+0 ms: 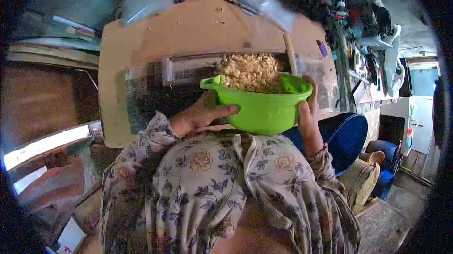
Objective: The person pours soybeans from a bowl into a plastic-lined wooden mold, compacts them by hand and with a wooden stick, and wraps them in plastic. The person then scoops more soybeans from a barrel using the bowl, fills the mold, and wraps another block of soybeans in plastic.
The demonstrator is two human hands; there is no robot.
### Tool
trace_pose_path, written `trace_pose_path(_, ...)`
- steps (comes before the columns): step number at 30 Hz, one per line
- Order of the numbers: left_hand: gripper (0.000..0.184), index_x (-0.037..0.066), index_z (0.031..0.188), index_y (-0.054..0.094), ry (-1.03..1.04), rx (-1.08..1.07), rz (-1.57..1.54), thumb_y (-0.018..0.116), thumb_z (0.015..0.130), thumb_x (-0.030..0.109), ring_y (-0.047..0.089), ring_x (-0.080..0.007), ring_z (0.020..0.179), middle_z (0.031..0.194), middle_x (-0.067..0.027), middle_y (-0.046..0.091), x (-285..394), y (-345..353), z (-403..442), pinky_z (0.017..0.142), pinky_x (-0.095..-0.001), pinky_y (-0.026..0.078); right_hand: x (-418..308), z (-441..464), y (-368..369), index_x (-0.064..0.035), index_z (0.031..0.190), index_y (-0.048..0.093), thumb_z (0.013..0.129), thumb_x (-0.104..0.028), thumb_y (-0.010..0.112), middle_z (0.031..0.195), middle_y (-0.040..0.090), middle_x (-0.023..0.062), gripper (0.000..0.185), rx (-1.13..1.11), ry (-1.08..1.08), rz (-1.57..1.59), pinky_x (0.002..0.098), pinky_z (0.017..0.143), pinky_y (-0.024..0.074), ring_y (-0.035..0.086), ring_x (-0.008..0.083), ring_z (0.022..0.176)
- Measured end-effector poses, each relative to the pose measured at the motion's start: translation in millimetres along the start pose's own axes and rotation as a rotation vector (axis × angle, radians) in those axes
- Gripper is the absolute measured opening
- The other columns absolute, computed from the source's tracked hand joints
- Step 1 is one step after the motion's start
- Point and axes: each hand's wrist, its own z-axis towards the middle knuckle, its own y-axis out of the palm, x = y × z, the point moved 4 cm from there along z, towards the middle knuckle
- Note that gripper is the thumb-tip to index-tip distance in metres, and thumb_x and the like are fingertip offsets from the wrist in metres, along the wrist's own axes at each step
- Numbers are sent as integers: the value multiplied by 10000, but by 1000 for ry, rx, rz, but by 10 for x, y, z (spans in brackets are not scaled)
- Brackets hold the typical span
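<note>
A bright green plastic bowl (pixel 264 112) with a side handle is held up in front of my chest, between both hands. Its far side holds, or spills over with, a heap of small tan crumbly pieces (pixel 252 67); I cannot make out what they are. My left hand (pixel 205 111) grips the bowl's left side, thumb on the near wall below the handle. On the right, my right hand (pixel 307 108) clasps the rim and wall, fingers reaching over the edge. Part of the bowl's green inside shows at the right.
Beyond the bowl is a tan board (pixel 188 25) with a dark, glass-like recessed area (pixel 155 84). A wooden stick (pixel 289 53) lies behind the bowl. Cluttered items line the right-hand shelf (pixel 373 41). A dark blue tub (pixel 347 136) and a sack (pixel 361 181) stand at right.
</note>
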Motion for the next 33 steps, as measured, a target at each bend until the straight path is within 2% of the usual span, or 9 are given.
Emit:
trace_pose_path(3,509,-5,1160,406,342,50,216,638,752,193,484,-178,998,1086,-112,528,130,-14,-35,816,-313,427,-79,117,85,11,1257,219,754,-325,511,1167,414,167,671,-30,-24,-86,338,923,310,411,241,1074)
trace_pose_path(7,548,19,1195,363,249,-74,-25,636,754,194,466,-196,1030,1141,-103,487,232,20,-319,829,-348,430,-276,151,305,10,1236,248,733,-316,524,1134,431,159,660,-34,-58,43,327,908,322,429,237,1044)
trace_pose_path(14,602,179,1278,233,-27,183,-6,585,790,207,430,-238,1095,1205,-60,415,117,-227,-560,800,-416,460,-26,139,499,18,1227,263,736,-404,523,1161,395,168,697,-33,-15,-140,344,918,306,402,256,1071)
trace_pose_path(18,621,196,1284,226,19,160,-27,594,784,205,420,-235,1107,1218,-55,406,99,-321,-638,820,-427,445,-105,169,636,19,1239,251,741,-353,520,1167,395,170,677,-59,-48,-115,338,914,312,411,249,1059)
trace_pose_path(20,613,106,1225,287,213,30,45,636,751,275,435,-228,1075,1197,-80,408,147,-335,-725,809,-410,450,-295,168,775,10,1255,235,744,-308,506,1171,394,169,659,-87,-100,74,329,915,312,411,233,1055)
trace_pose_path(23,632,112,1238,273,26,265,-36,635,749,286,451,-242,1063,1181,-89,428,106,-411,-869,820,-424,441,-129,102,894,-12,1257,238,754,-292,484,1085,474,150,625,-71,71,-100,322,868,355,461,215,980)
trace_pose_path(24,605,116,1240,278,170,210,100,622,764,265,460,-253,1058,1158,-94,450,179,-421,-870,819,-444,437,-136,203,931,-12,1257,238,754,-292,484,1085,474,150,625,-74,50,-93,322,868,355,461,215,980)
trace_pose_path(27,590,117,1240,278,60,328,-45,612,773,253,459,-263,1060,1142,-98,463,89,-461,-943,805,-454,444,-177,143,994,-21,1249,247,760,-298,478,1048,499,143,608,-113,-38,-82,322,832,380,481,213,944)
trace_pose_path(33,646,131,1264,231,144,220,20,610,768,299,434,-259,1082,1182,-100,427,221,-490,-1004,780,-439,459,-433,153,1098,-25,1249,248,745,-282,487,1097,461,137,614,-98,-90,65,306,847,368,457,200,989)
